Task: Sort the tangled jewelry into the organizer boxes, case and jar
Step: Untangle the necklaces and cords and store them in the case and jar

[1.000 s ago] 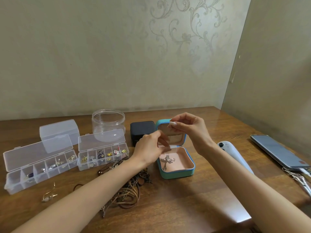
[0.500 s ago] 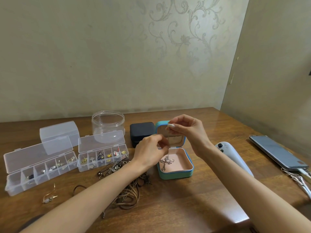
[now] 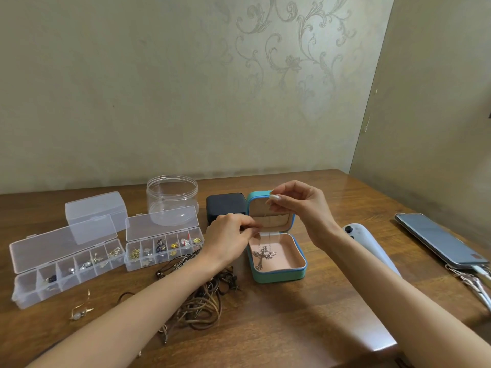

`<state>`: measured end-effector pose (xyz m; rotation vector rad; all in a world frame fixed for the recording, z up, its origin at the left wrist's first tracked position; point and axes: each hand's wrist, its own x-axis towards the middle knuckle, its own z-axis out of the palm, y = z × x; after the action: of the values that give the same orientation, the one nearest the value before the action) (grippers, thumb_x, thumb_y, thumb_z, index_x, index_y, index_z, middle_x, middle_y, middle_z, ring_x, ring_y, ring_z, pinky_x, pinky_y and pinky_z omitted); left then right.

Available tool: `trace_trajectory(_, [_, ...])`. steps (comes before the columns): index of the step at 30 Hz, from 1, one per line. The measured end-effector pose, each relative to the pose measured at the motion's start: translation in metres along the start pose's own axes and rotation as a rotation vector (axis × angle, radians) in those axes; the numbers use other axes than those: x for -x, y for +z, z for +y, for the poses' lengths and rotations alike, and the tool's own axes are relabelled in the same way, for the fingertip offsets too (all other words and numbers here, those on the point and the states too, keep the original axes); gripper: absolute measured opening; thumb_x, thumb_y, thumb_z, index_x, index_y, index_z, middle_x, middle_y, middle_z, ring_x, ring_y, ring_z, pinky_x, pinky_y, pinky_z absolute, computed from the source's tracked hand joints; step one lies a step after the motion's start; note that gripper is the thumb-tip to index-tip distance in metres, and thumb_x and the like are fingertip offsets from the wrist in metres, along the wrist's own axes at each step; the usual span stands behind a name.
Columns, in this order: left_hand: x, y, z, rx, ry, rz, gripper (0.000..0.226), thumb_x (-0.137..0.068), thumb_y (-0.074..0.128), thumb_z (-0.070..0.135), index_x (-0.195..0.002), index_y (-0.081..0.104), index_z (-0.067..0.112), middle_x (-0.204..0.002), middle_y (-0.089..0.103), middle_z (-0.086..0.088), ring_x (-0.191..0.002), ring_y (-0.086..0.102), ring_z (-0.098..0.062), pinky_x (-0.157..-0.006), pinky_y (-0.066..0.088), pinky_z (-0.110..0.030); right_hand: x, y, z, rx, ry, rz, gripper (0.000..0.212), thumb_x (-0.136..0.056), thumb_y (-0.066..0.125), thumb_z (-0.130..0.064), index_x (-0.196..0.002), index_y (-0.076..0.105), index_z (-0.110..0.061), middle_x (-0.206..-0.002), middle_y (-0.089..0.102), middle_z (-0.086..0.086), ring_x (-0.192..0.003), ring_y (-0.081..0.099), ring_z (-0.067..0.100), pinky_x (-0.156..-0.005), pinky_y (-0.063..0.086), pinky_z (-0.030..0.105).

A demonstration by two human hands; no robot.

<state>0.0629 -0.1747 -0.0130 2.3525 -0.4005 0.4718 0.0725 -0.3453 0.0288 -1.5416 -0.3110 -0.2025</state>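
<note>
A dark-screened smartphone [image 3: 439, 243] in a clear case lies near the right edge of the brown wooden desk [image 3: 313, 309], with a cable plugged into its near end. A pale blue-white handheld controller [image 3: 368, 244] with dark buttons lies to its left.

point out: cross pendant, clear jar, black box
cross pendant [image 3: 263, 256], head view: middle of the cross, lying in the teal case.
clear jar [image 3: 172, 197], head view: front wall below the open rim.
black box [image 3: 225, 203], head view: closed lid top.
</note>
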Motion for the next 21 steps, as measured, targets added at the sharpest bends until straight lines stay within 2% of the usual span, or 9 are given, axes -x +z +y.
trace_trajectory(3, [0.002,-0.002,0.003,-0.013,-0.004,0.003,0.012,-0.087,0.062,0.025,-0.091,0.072,0.027,-0.09,0.068,0.014,-0.074,0.055,-0.002,-0.065,0.043,-0.024,0.001,0.0,0.0,-0.021,-0.009,-0.013,0.006,-0.081,0.068,0.003,-0.083,0.066,-0.003,-0.069,0.07,0.006,-0.064,0.066,0.011,-0.064,0.055,0.022])
trace_trajectory(4, [0.003,-0.003,0.007,0.057,-0.03,-0.008,0.009,-0.086,0.06,0.023,-0.085,0.069,0.023,-0.083,0.065,0.013,-0.068,0.052,-0.002,-0.062,0.04,-0.024,0.002,0.0,-0.001,-0.025,-0.006,-0.027,0.006,-0.082,0.067,0.003,-0.084,0.066,-0.003,-0.067,0.069,0.005,-0.062,0.066,0.011,-0.063,0.055,0.021])
trace_trajectory(6, [0.003,-0.009,0.016,0.4,-0.143,-0.083,0.014,-0.086,0.056,0.018,-0.074,0.064,0.016,-0.072,0.061,0.007,-0.063,0.05,-0.006,-0.059,0.039,-0.023,0.004,0.002,0.001,-0.035,0.004,-0.067,0.007,-0.084,0.063,0.004,-0.086,0.065,-0.003,-0.065,0.068,0.005,-0.06,0.066,0.013,-0.061,0.055,0.021])
trace_trajectory(8, [0.002,-0.017,0.024,0.706,-0.264,-0.182,0.016,-0.078,0.056,0.024,-0.066,0.062,0.015,-0.066,0.06,0.005,-0.053,0.041,-0.006,-0.049,0.033,-0.018,0.007,0.003,0.002,-0.045,0.014,-0.098,0.009,-0.086,0.061,0.004,-0.087,0.065,-0.004,-0.067,0.067,0.007,-0.057,0.066,0.016,-0.058,0.054,0.022])
trace_trajectory(10, [-0.001,-0.022,0.026,0.811,-0.309,-0.254,0.019,-0.078,0.061,0.029,-0.064,0.06,0.015,-0.064,0.058,0.003,-0.048,0.035,-0.005,-0.045,0.027,-0.017,0.009,0.004,0.003,-0.041,0.017,-0.11,0.009,-0.087,0.06,0.004,-0.09,0.064,-0.004,-0.071,0.066,0.008,-0.053,0.063,0.014,-0.055,0.052,0.021])
trace_trajectory(12, [-0.003,-0.025,0.024,0.847,-0.301,-0.269,0.024,-0.087,0.062,0.027,-0.068,0.058,0.014,-0.055,0.05,0.004,-0.045,0.032,-0.005,-0.042,0.024,-0.015,0.01,0.001,0.002,-0.03,0.027,-0.133,0.008,-0.088,0.061,0.0,-0.093,0.064,-0.004,-0.075,0.065,0.01,-0.052,0.059,0.013,-0.054,0.05,0.021])
trace_trajectory(16, [-0.006,-0.029,0.02,0.855,-0.247,-0.182,0.026,-0.083,0.062,0.031,-0.08,0.064,0.005,-0.042,0.041,0.006,-0.038,0.027,-0.005,-0.041,0.023,-0.014,0.009,-0.009,-0.002,0.021,0.068,-0.202,0.014,-0.086,0.065,-0.018,-0.097,0.067,-0.01,-0.078,0.068,0.006,-0.055,0.051,0.011,-0.051,0.044,0.021])
trace_trajectory(19, [-0.006,-0.025,0.018,0.682,-0.161,-0.063,0.023,-0.088,0.061,0.024,-0.087,0.064,0.001,-0.036,0.047,0.009,-0.032,0.033,-0.004,-0.045,0.032,-0.016,0.009,-0.011,-0.004,0.349,-0.065,-0.195,0.009,-0.084,0.07,-0.013,-0.092,0.071,-0.01,-0.072,0.07,0.0,-0.057,0.054,0.008,-0.05,0.041,0.015])
trace_trajectory(21, [-0.004,-0.019,0.016,0.455,-0.068,0.051,0.019,-0.089,0.062,0.026,-0.083,0.065,0.008,-0.035,0.051,0.006,-0.033,0.043,-0.007,-0.057,0.044,-0.022,0.008,-0.008,-0.001,0.598,-0.224,-0.166,0.007,-0.08,0.072,-0.005,-0.086,0.074,-0.008,-0.071,0.068,-0.002,-0.061,0.059,0.005,-0.056,0.046,0.015])
